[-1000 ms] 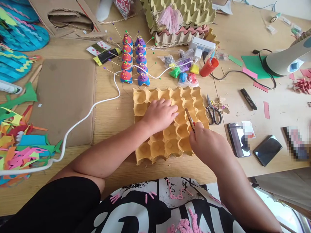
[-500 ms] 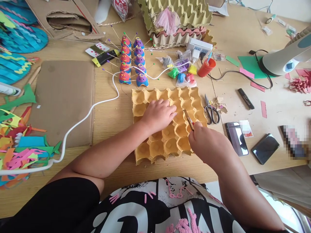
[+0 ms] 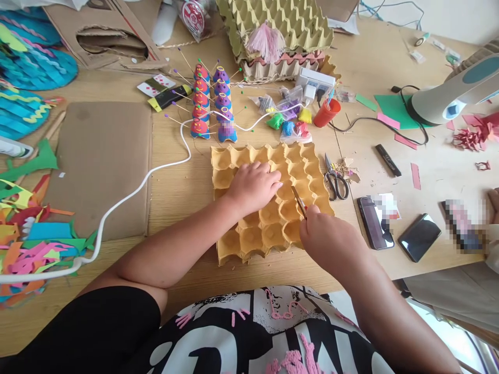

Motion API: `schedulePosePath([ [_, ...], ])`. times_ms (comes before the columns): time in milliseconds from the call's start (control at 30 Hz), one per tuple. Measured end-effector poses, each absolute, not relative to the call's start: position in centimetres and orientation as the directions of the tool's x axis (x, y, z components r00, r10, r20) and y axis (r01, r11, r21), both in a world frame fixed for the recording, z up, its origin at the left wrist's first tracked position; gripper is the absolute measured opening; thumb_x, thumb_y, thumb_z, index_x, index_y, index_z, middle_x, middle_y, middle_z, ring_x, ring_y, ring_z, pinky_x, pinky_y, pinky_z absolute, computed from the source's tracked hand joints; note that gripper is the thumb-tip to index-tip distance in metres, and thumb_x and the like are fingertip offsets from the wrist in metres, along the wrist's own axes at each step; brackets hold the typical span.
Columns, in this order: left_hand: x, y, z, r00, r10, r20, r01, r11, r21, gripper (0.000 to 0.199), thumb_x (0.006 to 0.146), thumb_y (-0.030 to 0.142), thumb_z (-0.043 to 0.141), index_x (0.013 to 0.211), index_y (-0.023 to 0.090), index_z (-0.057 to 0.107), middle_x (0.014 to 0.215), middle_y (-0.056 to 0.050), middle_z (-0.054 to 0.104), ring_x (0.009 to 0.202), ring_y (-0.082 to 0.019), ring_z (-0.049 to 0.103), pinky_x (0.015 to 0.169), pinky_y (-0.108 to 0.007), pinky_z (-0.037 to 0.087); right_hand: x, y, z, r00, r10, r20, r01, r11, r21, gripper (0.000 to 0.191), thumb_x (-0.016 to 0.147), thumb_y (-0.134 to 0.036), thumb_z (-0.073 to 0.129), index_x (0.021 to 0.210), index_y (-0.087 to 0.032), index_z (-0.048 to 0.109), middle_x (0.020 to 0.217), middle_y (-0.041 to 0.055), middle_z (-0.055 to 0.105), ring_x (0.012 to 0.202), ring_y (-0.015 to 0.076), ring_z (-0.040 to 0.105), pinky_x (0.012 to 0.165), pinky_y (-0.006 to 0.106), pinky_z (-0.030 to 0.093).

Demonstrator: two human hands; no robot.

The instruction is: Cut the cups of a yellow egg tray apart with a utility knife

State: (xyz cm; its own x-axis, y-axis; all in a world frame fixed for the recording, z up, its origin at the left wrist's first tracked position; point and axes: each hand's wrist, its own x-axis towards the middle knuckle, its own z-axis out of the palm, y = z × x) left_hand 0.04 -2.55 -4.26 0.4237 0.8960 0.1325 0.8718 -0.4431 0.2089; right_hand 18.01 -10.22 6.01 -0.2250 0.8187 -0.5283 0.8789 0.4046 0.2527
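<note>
A yellow egg tray [image 3: 271, 235] lies on the wooden table in front of me. My left hand [image 3: 255, 186] rests on the middle of the tray, its fingers bent over the ridges; whether they grip a ridge is hidden. Closed round the handle of a cutting knife [image 3: 298, 199], my right hand [image 3: 320, 228] is over the tray's right part. The blade points up and left and lies against the cups. Just right of the tray are black-handled scissors [image 3: 337, 182].
Red and purple painted cup figures [image 3: 200, 98] stand behind the tray. A white cable [image 3: 146, 176] crosses the left side, over cardboard [image 3: 103, 166]. Phones [image 3: 376, 223] lie at right, below a lamp base [image 3: 432, 108]. A person's hand [image 3: 494, 200] shows at the right edge.
My right hand and the knife have moved slightly left and down along the tray. My left hand has stayed nearly still. The view has shifted a little.
</note>
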Motion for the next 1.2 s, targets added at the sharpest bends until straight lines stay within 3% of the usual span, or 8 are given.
schedulePosePath([
  [133,0.0,-2.5,-4.2,0.43,0.895,0.118,0.872,-0.446,0.204,0.023,0.107,0.037,0.055,0.105,0.024,0.073,0.106,-0.009,0.072,0.106,-0.03,0.066,0.083,-0.04,0.046,19.5,-10.3,5.6,-0.257,0.846,-0.468,0.911,0.373,0.175,0.033,0.1,-0.012,0.041,0.099,-0.017,0.073,0.088,0.0114,0.075,0.062,0.0175,0.066,0.05,0.031,0.027],
  [233,0.0,-2.5,-4.1,0.429,0.897,0.106,0.874,-0.442,0.203,0.023,0.107,0.038,0.055,0.106,0.025,0.074,0.107,-0.009,0.072,0.108,-0.03,0.066,0.085,-0.041,0.046,20.0,-10.0,5.5,-0.191,0.919,-0.345,0.968,0.235,0.09,0.041,0.106,-0.028,0.038,0.135,-0.014,0.063,0.076,0.0069,0.075,0.061,0.0207,0.066,0.05,0.031,0.028],
  [333,0.0,-2.5,-4.1,0.427,0.899,0.102,0.874,-0.439,0.21,0.024,0.107,0.039,0.055,0.107,0.024,0.074,0.108,-0.01,0.072,0.109,-0.031,0.065,0.087,-0.042,0.046,19.9,-9.7,5.1,-0.187,0.958,-0.218,0.982,0.191,-0.006,0.058,0.105,-0.029,0.04,0.161,-0.014,0.04,0.088,0.0095,0.081,0.068,0.0229,0.071,0.053,0.031,0.036],
  [467,0.0,-2.5,-4.1,0.432,0.894,0.118,0.869,-0.448,0.211,0.023,0.107,0.04,0.056,0.105,0.024,0.073,0.106,-0.009,0.071,0.106,-0.03,0.066,0.086,-0.041,0.046,20.1,-9.8,4.2,-0.206,0.962,-0.179,0.977,0.194,-0.085,0.056,0.104,-0.025,0.041,0.16,-0.021,0.046,0.118,0.0119,0.081,0.086,0.0232,0.075,0.062,0.032,0.046],
  [567,-0.1,-2.5,-4.2,0.438,0.891,0.12,0.865,-0.454,0.212,0.023,0.107,0.04,0.056,0.105,0.024,0.073,0.106,-0.009,0.071,0.106,-0.03,0.066,0.085,-0.041,0.047,20.5,-10.1,3.9,-0.19,0.967,-0.172,0.98,0.175,-0.098,0.055,0.106,-0.024,0.039,0.16,-0.023,0.047,0.125,0.0115,0.079,0.087,0.0223,0.075,0.064,0.032,0.048],
  [867,0.0,-2.4,-4.0,0.434,0.895,0.102,0.868,-0.446,0.22,0.022,0.107,0.039,0.057,0.105,0.025,0.074,0.105,-0.009,0.072,0.106,-0.031,0.066,0.086,-0.043,0.048,19.9,-11.0,4.0,-0.186,0.956,-0.225,0.982,0.177,-0.062,0.058,0.105,-0.022,0.037,0.162,-0.019,0.044,0.11,0.0116,0.082,0.082,0.0232,0.075,0.061,0.033,0.048],
  [1200,0.0,-2.5,-4.0,0.435,0.894,0.106,0.868,-0.448,0.212,0.023,0.107,0.04,0.057,0.105,0.024,0.073,0.105,-0.009,0.072,0.106,-0.031,0.066,0.085,-0.043,0.048,19.5,-10.9,3.8,-0.163,0.956,-0.243,0.986,0.167,-0.007,0.057,0.107,-0.024,0.037,0.163,-0.016,0.044,0.111,0.0126,0.082,0.085,0.0259,0.078,0.061,0.035,0.049],
])
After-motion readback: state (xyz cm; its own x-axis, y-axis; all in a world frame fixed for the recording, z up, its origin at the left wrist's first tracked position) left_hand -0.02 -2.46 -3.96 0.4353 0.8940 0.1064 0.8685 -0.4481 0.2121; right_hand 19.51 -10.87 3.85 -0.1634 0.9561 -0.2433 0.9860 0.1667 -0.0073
